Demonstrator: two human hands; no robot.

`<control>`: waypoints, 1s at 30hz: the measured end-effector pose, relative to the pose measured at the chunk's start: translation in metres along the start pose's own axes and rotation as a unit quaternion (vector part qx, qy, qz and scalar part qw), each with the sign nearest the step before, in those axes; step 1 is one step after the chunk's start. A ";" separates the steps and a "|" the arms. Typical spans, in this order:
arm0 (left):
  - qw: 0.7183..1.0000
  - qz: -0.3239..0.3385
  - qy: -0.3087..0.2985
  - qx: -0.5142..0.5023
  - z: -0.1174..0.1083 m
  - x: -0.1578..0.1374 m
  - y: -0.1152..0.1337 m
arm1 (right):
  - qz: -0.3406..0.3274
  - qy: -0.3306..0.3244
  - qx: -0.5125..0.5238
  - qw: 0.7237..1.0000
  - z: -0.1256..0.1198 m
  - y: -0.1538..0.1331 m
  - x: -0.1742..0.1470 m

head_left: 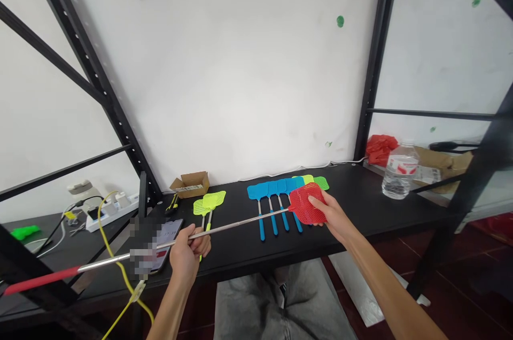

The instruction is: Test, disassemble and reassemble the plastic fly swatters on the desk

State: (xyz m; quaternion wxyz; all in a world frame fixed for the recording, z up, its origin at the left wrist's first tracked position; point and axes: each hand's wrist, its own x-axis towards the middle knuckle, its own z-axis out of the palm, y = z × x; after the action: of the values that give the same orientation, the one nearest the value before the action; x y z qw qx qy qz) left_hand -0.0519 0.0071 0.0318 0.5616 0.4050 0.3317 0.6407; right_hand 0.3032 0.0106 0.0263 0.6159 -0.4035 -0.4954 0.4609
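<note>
A red fly swatter point(305, 205) with a long extended metal shaft stretches across in front of me, its red handle off to the far left. My left hand point(189, 246) is closed around the shaft. At the other end, my right hand point(332, 213) grips the mesh head between thumb and fingers. Behind that head lies a row of several blue fly swatters point(262, 190), partly hidden by it. A green swatter point(321, 183) and a yellow one show at the row's right end. Two yellow-green fly swatters point(213, 200) lie beyond my left hand.
The black table point(236, 246) runs below a white wall. On its left are a phone point(170, 233), a small cardboard box point(190, 185) and a yellow-black cutter point(172, 204). A yellow cable point(124, 276) hangs at left, near a power strip point(114, 213). A water bottle point(399, 171) stands right.
</note>
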 end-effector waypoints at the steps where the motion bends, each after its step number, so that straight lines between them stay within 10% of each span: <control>1: 1.000 0.000 0.000 0.000 -0.001 0.000 0.000 | 0.001 -0.002 -0.003 1.000 -0.001 0.000 0.000; 30: 0.999 0.017 -0.030 0.030 0.020 -0.003 -0.020 | 0.003 -0.032 0.011 0.999 0.036 0.018 -0.008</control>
State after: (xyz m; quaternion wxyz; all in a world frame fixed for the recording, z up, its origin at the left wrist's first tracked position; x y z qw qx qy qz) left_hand -0.0246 0.0064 0.0231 0.5483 0.4464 0.3269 0.6271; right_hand 0.2639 0.0086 0.0141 0.6030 -0.3830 -0.5083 0.4809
